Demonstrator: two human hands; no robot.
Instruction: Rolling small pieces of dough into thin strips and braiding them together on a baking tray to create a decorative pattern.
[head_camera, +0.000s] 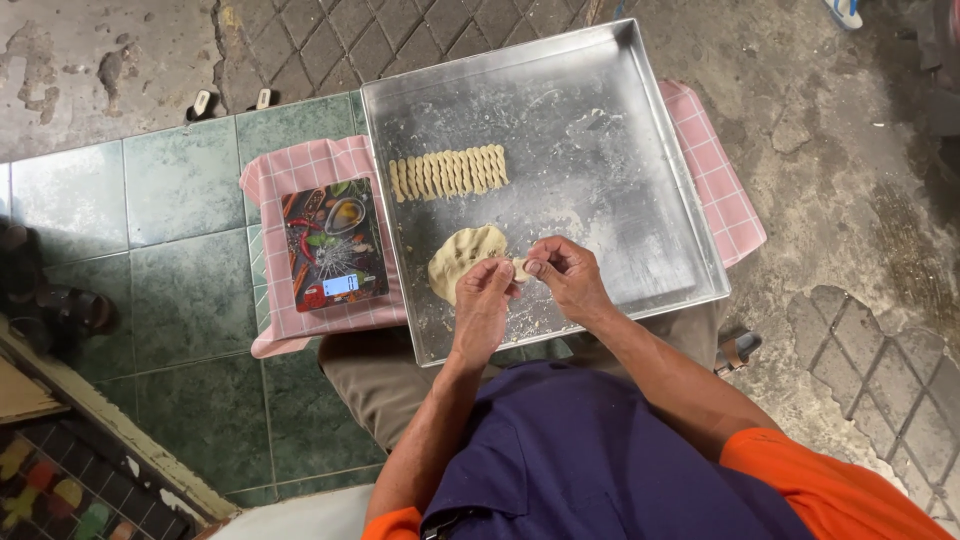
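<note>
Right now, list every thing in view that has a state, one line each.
left hand: pinching a small dough piece with the right hand
right hand: pinching the same piece
small dough piece: held above the tray
dough lump: flattened, resting on the tray
shaped dough strips: lined up in one row, touching
metal tray: floured, mostly bare
kitchen scale: display lit, nothing on it
checked cloth: spread under tray and scale

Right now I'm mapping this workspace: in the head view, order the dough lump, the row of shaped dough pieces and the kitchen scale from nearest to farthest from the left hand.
1. Dough lump, beside the left hand, on the metal tray.
2. Row of shaped dough pieces, farther up the tray.
3. Kitchen scale, off the tray on the pink checked cloth.
</note>
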